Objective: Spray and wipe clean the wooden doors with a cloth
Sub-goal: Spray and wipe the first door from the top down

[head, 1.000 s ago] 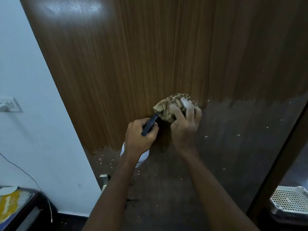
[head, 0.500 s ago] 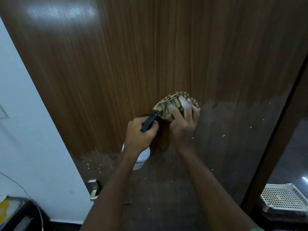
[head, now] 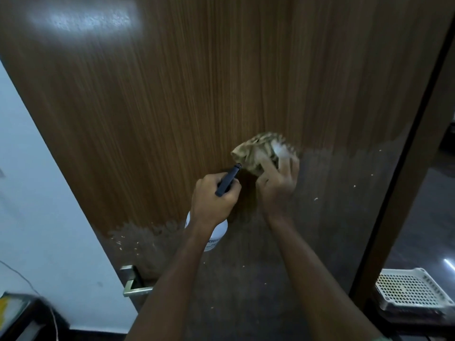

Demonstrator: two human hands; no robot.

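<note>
On the wooden door (head: 197, 107), the right hand (head: 277, 185) presses a bunched cloth (head: 256, 153) flat. At 8 o'clock from it, the left hand (head: 213, 200) grips the spray bottle (head: 216, 232) — nozzle pointing up toward 1 o'clock — wrist bent.

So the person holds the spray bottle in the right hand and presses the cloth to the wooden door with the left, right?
Not quite: the hands are swapped. The head view shows the left hand holding the spray bottle, while the right hand presses the cloth to the wooden door.
</note>
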